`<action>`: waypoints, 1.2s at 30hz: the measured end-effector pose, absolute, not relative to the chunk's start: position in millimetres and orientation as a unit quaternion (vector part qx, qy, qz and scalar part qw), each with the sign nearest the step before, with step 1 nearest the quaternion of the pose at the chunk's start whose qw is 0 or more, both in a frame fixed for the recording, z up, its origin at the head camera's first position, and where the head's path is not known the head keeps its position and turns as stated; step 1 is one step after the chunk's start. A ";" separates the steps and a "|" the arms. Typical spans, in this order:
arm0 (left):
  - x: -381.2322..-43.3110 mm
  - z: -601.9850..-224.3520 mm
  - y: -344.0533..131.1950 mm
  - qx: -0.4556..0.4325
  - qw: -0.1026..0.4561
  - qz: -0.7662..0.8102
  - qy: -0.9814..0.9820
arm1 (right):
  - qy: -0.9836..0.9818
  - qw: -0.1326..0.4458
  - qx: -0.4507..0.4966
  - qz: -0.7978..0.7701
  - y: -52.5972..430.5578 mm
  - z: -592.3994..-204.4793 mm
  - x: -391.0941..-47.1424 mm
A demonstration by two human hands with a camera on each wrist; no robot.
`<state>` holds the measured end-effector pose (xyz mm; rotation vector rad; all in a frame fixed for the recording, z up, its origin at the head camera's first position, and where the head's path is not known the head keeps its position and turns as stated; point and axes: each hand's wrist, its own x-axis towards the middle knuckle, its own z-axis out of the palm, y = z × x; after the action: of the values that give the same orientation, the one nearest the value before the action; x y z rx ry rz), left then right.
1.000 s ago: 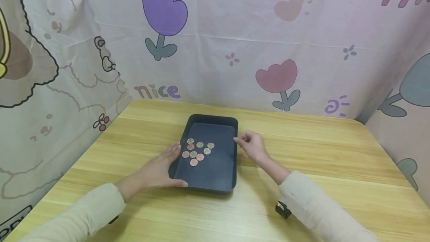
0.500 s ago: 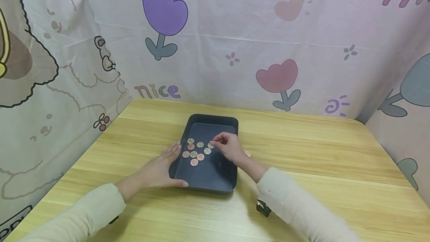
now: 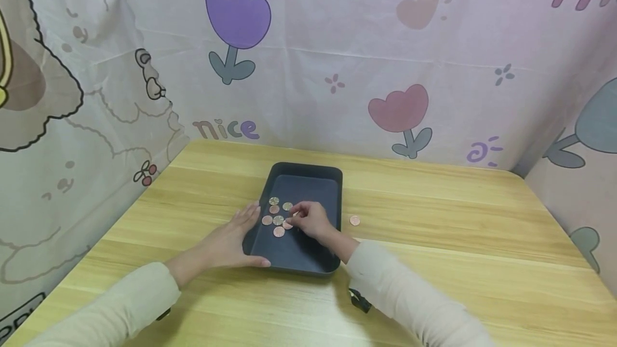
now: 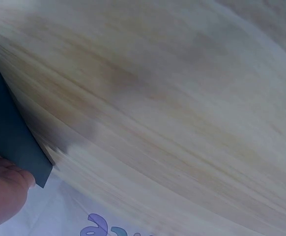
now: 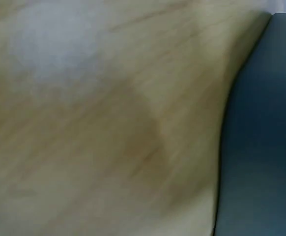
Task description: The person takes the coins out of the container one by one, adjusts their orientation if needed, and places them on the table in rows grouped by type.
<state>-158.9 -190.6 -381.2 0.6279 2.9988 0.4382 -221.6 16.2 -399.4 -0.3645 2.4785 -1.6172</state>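
Note:
A dark rectangular tray [image 3: 308, 258] lies on the wooden table with several gold and copper coins [image 3: 279, 232] on its floor. My left hand [image 3: 228, 242] rests against the tray's left side, fingers extended along the wall and thumb at the near edge. In the left wrist view, the left hand [image 4: 5, 189] touches the dark tray wall [image 4: 10, 120]. Over the coins, my right hand [image 3: 310, 222] pinches thumb and fingers together, apparently on a coin mostly hidden by the fingertips. It covers some coins beneath. The right wrist view shows the tray's outer wall [image 5: 261, 142], without the hand.
One copper coin [image 3: 354, 220] lies on the table just right of the tray. The wooden tabletop [image 3: 434, 213] spreads around it. A printed cloth [image 3: 313, 58] hangs behind the table and along its sides.
My right hand has moved left from beside the tray's right rim to over the coins, uncovering the copper coin on the table. The left hand and tray have kept their place.

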 end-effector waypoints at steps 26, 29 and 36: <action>-159.7 -381.4 -190.4 0.207 0.021 0.149 0.967 | 0.909 0.014 -0.190 -0.371 7.2 -399.5 -214.3; -159.5 -381.5 -190.5 0.207 0.020 0.151 0.966 | 0.917 0.018 -0.189 -0.350 5.8 -398.1 -213.1; -158.2 -380.4 -190.6 0.210 0.020 0.157 0.965 | 0.928 0.012 -0.183 -0.324 3.7 -398.8 -212.1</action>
<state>-158.2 -190.6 -380.4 0.6527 2.9935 0.4856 -212.1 3.7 -398.8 -0.5712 2.8939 -1.0099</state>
